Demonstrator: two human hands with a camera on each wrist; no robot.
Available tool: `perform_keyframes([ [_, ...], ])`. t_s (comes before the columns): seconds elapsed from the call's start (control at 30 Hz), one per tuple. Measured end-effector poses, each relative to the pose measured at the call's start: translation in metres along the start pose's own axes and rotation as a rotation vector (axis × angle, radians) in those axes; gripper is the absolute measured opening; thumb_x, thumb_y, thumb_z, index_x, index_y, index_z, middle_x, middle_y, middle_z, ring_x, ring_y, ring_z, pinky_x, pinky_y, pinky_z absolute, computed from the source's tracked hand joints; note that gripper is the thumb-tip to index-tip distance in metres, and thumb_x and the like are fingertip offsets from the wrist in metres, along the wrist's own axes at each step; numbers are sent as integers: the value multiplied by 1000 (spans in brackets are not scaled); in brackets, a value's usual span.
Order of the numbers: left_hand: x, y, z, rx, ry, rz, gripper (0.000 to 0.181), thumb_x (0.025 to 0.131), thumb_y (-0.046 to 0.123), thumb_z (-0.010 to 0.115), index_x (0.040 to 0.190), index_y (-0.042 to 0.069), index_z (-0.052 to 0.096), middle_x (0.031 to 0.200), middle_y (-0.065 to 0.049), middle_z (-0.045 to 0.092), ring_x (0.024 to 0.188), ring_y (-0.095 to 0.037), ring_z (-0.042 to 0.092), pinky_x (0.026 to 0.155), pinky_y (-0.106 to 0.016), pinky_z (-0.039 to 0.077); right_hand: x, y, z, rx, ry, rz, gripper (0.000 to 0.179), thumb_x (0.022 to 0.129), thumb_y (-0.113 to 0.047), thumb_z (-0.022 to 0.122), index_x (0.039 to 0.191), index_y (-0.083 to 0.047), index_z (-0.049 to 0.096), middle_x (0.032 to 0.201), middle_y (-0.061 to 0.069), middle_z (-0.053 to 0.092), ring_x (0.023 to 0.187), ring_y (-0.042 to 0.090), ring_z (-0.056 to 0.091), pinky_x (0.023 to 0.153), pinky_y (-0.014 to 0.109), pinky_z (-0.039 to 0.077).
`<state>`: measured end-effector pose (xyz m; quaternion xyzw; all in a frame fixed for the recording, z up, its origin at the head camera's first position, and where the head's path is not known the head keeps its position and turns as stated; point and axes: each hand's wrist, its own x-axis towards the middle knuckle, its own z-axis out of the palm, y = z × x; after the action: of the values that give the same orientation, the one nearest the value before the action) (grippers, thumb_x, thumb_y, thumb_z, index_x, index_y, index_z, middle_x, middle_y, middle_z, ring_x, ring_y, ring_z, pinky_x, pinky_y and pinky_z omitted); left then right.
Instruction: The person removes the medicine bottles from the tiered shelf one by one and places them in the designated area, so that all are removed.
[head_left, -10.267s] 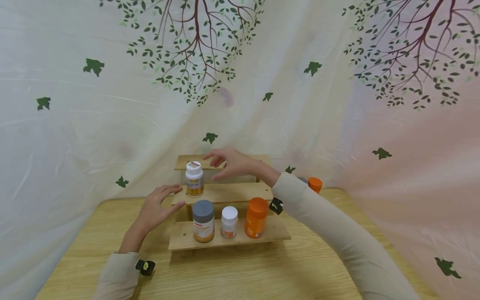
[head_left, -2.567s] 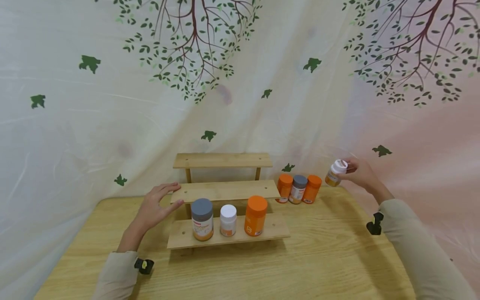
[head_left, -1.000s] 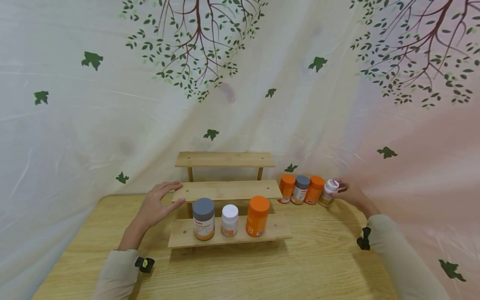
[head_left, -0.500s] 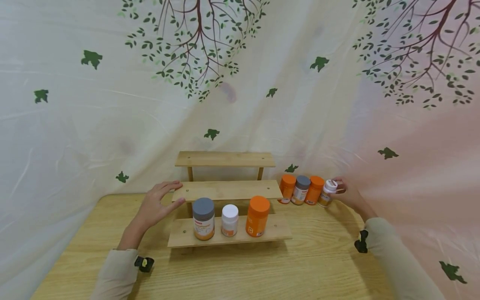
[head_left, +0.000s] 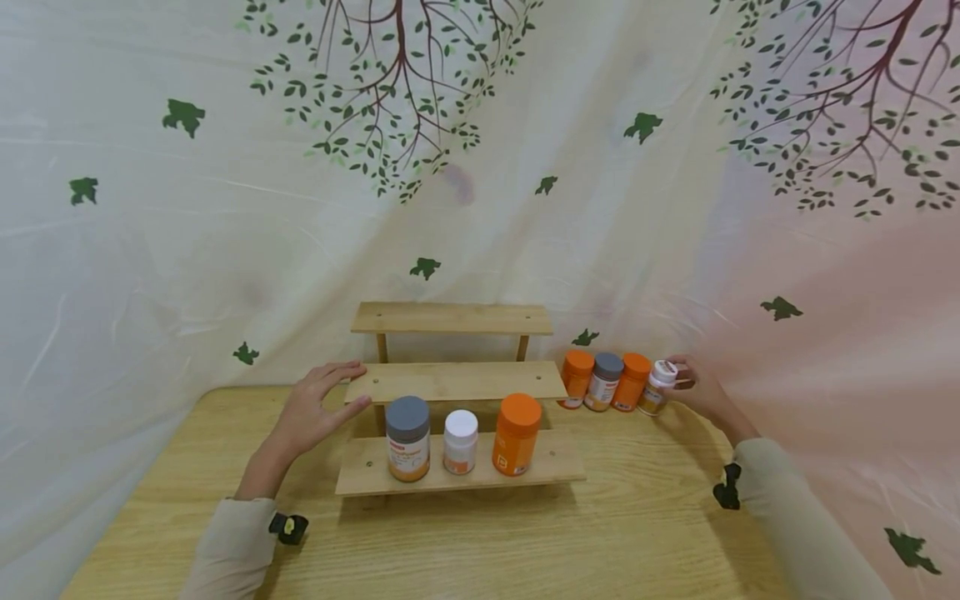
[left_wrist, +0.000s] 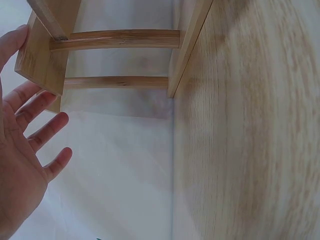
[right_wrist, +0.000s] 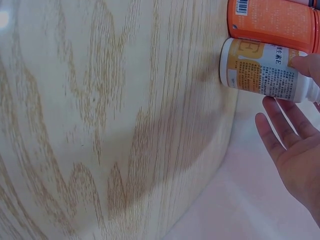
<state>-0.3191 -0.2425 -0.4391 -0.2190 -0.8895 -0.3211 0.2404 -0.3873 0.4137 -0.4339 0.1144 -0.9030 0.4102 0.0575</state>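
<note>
At the back right of the table, my right hand [head_left: 697, 390] holds a white-capped pill bottle [head_left: 658, 387] with a gold label. Seen from the right wrist, the thumb presses on the pill bottle's [right_wrist: 265, 69] upper side, and the other fingers lie along its far side. The bottle stands upright at the right end of a row, against an orange bottle [head_left: 632, 382]. My left hand [head_left: 311, 410] rests its fingertips on the left end of the wooden step shelf's [head_left: 450, 382] middle board. The left wrist view shows those fingers extended at the board's [left_wrist: 42, 70] end.
A grey-capped bottle [head_left: 603, 383] and another orange bottle [head_left: 577, 379] complete the row beside the shelf. On the lowest board stand a grey-capped jar [head_left: 408, 440], a small white bottle [head_left: 461, 443] and an orange jar [head_left: 517, 436]. A printed curtain [head_left: 300, 208] hangs behind the table.
The white-capped pill bottle has gone from the middle board's left end, carried through the air by my right hand, to the row's right end. My left hand has stayed at the shelf.
</note>
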Motion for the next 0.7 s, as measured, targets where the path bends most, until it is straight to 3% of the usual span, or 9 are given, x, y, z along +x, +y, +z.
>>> perform_keyframes([
  [0.13, 0, 1, -1, -3, -4, -5, 53, 89, 30, 79, 135, 9, 66, 143, -14, 60, 133, -40, 52, 108, -66, 39, -1, -1, -1, -14, -11, 9, 60, 93, -5, 73, 142, 9, 41, 122, 38, 59, 104, 43, 66, 77, 20, 56],
  [0.37, 0, 0, 0, 2, -12, -13, 53, 89, 31, 79, 135, 10, 66, 143, -13, 60, 134, -39, 51, 108, -65, 39, -1, -2, -1, -17, -45, 47, 64, 97, -8, 69, 148, 8, 35, 128, 41, 55, 112, 53, 62, 86, 43, 61],
  [0.7, 0, 0, 0, -5, -11, -19, 53, 88, 30, 79, 135, 10, 65, 144, -13, 59, 133, -39, 51, 108, -65, 39, 1, 1, -1, -9, -32, 45, 68, 95, -9, 72, 149, 7, 35, 130, 42, 53, 113, 53, 62, 85, 37, 61],
])
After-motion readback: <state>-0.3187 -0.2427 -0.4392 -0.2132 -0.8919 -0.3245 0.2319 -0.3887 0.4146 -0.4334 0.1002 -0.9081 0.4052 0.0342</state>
